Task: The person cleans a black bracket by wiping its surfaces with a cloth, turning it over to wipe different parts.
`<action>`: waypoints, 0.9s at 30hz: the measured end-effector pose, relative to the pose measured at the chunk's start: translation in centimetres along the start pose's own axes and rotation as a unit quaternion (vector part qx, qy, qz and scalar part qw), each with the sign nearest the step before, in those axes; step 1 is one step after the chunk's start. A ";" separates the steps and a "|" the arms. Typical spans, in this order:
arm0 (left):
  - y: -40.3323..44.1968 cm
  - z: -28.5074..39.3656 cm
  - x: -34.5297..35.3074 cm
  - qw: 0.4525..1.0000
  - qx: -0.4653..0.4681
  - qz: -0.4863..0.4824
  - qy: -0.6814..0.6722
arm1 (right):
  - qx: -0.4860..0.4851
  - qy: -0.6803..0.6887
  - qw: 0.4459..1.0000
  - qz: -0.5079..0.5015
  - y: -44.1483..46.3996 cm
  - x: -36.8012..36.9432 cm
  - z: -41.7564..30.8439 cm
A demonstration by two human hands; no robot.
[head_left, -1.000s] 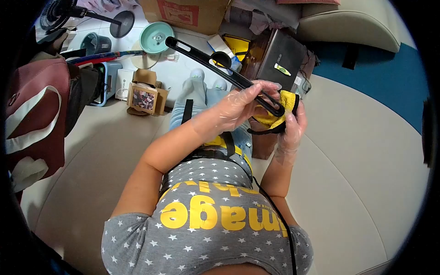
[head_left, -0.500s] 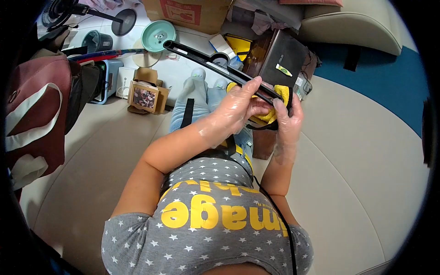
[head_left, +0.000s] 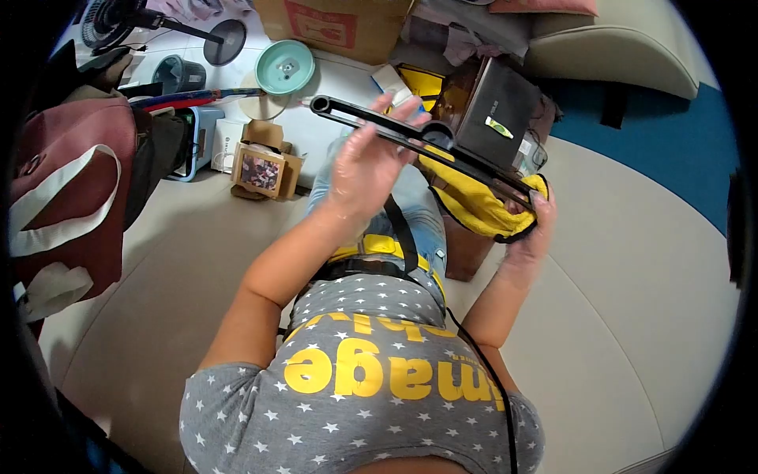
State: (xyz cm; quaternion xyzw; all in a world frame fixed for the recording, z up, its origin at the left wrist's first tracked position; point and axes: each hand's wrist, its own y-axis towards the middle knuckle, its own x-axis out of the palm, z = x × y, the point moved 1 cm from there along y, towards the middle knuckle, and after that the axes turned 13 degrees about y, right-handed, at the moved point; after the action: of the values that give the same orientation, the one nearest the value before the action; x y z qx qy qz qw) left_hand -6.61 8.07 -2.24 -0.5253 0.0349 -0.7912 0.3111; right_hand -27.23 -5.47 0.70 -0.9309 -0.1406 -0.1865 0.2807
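Note:
A long black plastic bar [head_left: 474, 167] with a round ring near its middle slants across above my legs. My left hand [head_left: 367, 167], in a clear thin glove, is at the bar's upper left half, with its fingers around the bar. My right hand [head_left: 534, 229], also gloved, grips the lower right end together with a yellow cloth [head_left: 482, 212] edged in black. The cloth hangs below the bar and partly wraps its end. Some of my right fingers are hidden behind the cloth.
A laptop [head_left: 496, 110] with a small green-and-white tube [head_left: 499, 127] lies beyond the bar. Past my feet are a green basin [head_left: 284, 68] and an opened small carton [head_left: 260, 171]. A maroon bag [head_left: 79, 197] stands at the left, a fan [head_left: 114, 24] behind it.
My left hand has moved left along the bar, away from its cloth-covered end. My right hand has shifted right with the cloth, which now hangs more spread out.

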 end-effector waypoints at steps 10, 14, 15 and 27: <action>-0.5 1.0 -1.6 0.999 -0.003 0.029 -0.035 | -0.056 -0.008 0.998 -0.011 0.3 -2.1 -1.7; -0.7 0.6 -1.4 0.996 -0.040 0.030 -0.068 | -0.085 -0.044 0.995 0.000 -0.2 -2.0 -2.5; -0.7 0.6 -1.2 0.996 -0.039 0.031 -0.068 | -0.094 -0.028 0.995 0.001 -0.4 -1.6 -2.7; -2.7 0.4 0.6 0.999 -0.015 -0.040 0.022 | -0.090 0.015 0.996 -0.011 0.9 -4.8 -2.4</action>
State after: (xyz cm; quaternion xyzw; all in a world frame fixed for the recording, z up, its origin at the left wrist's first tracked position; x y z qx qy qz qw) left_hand -7.66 9.97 -0.53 -0.5136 0.0327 -0.8136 0.2705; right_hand -31.86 -8.37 0.10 -0.9480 -0.1290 -0.2150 0.1962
